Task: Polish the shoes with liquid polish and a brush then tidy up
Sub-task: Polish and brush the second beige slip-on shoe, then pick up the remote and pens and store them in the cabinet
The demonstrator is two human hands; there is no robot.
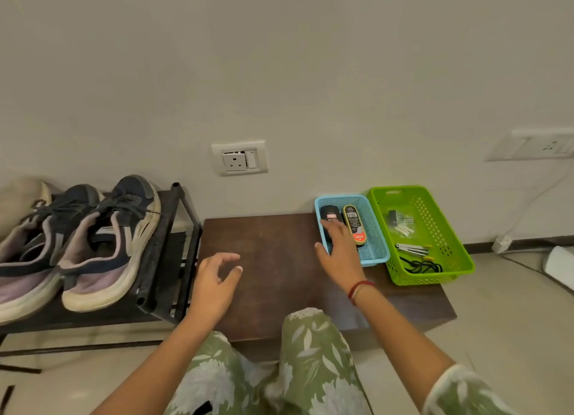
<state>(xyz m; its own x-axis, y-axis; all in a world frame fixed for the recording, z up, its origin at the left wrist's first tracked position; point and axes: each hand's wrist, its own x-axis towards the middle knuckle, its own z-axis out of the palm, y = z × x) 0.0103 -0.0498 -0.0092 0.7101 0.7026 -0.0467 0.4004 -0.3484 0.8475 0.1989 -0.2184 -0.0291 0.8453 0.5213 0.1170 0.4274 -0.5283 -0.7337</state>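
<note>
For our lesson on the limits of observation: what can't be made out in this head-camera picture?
All in the head view:
The black bottle: lower half hidden by the right hand; grip unclear.
The outer shoe: cut off by the left edge.
The small items in the green basket: too small to identify.

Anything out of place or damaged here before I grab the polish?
The green basket appears to overhang the right edge of the table, so it could tip. The wall socket shows a jagged dark gap above its insert. No spills.
</note>
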